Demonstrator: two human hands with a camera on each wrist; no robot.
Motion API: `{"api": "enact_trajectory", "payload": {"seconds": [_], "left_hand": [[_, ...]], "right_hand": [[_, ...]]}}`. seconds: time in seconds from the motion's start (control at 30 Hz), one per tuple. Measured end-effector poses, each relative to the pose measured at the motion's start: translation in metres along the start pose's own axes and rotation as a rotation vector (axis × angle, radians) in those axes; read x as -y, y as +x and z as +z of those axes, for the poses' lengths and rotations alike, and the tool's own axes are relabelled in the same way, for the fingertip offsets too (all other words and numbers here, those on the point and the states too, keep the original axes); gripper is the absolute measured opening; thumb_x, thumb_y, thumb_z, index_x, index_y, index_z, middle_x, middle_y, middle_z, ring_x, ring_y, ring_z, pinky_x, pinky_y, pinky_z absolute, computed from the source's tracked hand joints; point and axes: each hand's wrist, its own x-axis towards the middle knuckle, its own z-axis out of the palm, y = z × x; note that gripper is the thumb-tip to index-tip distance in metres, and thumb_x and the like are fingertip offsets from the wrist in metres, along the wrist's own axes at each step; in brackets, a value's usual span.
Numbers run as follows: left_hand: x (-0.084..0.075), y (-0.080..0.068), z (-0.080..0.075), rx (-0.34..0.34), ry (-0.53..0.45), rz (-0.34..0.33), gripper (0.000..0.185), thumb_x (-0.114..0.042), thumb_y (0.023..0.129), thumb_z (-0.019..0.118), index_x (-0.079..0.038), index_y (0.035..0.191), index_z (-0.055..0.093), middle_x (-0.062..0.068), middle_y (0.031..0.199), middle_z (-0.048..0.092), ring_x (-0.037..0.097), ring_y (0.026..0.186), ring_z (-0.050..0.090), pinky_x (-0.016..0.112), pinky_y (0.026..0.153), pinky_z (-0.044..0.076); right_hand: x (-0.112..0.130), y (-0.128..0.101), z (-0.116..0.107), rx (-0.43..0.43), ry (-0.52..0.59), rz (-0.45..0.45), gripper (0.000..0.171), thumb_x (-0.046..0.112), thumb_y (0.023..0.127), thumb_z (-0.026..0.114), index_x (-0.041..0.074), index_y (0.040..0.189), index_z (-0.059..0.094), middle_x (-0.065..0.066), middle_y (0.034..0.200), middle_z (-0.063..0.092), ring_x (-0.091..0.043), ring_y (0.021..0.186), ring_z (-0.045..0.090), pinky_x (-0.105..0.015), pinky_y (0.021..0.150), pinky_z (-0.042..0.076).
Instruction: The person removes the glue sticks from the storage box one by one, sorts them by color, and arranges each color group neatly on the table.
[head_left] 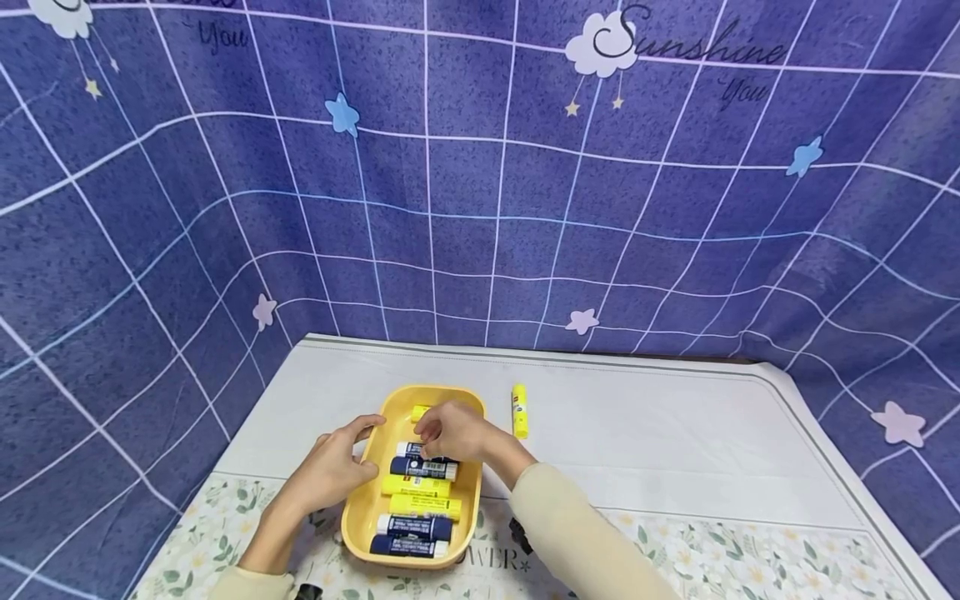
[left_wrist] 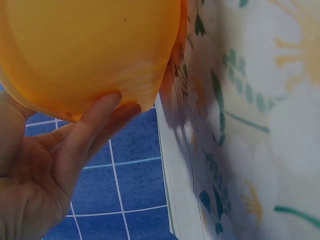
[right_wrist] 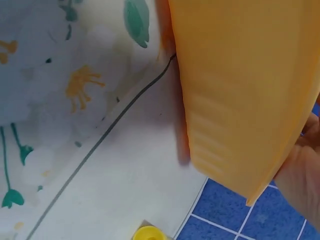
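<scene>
I see a table (head_left: 637, 433) under a smooth white cloth with a floral border along my near edge, backed on all sides by a draped blue fabric (head_left: 480, 208) gridded in white lines with stars and clouds printed on it.

The landmark is the yellow tray (head_left: 360, 508), an oblong, round-cornered plastic dish sitting on the cloth where the plain white meets the flower print. Inside it lie glue sticks (head_left: 416, 504) side by side across its width: short cylinders, some with yellow bodies, some dark blue with white ends.

My right hand (head_left: 450, 431) reaches in over the far half of the tray, fingers curled down onto a dark blue stick there; I cannot tell whether they actually pinch it, since the hand covers the contact. The right wrist view gives only the tray's smooth outer wall and a sliver of palm. My left hand (head_left: 333, 467) rests against the tray's left side, thumb towards the rim; in the left wrist view its fingers (left_wrist: 95, 125) lie fairly straight, pressing the glossy orange-yellow underside, not wrapped round it.

Just right of the tray's far end, apart from it, a single yellow glue stick (head_left: 519, 411) lies on the white cloth, pointing away from me. Its cap end peeks into the bottom of the right wrist view.

Two small dark objects beside the tray's near end, partly hidden by my sleeves, are too cut off to identify.
</scene>
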Motion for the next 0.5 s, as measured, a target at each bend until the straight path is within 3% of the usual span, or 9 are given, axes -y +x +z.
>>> {"api": "enact_trajectory", "payload": {"seconds": [0.27, 0.5], "left_hand": [[-0.001, -0.001, -0.001, 0.007, -0.019, 0.006, 0.073, 0.002, 0.079, 0.063, -0.006, 0.15, 0.05, 0.031, 0.149, 0.053, 0.012, 0.057, 0.064, 0.024, 0.047, 0.046], [0.0, -0.001, -0.001, 0.013, -0.027, 0.0, 0.073, 0.003, 0.079, 0.063, -0.007, 0.151, 0.05, 0.03, 0.15, 0.052, 0.011, 0.051, 0.058, 0.023, 0.045, 0.043]], "right_hand": [[0.003, 0.007, 0.007, -0.036, -0.206, 0.033, 0.029, 0.007, 0.085, 0.082, 0.009, 0.113, 0.079, 0.0, 0.103, 0.077, -0.009, 0.095, 0.068, -0.024, 0.086, 0.056], [0.003, 0.011, 0.012, -0.042, -0.289, 0.027, 0.025, 0.008, 0.086, 0.079, 0.014, 0.111, 0.08, 0.001, 0.102, 0.077, -0.01, 0.095, 0.066, -0.025, 0.087, 0.054]]}}
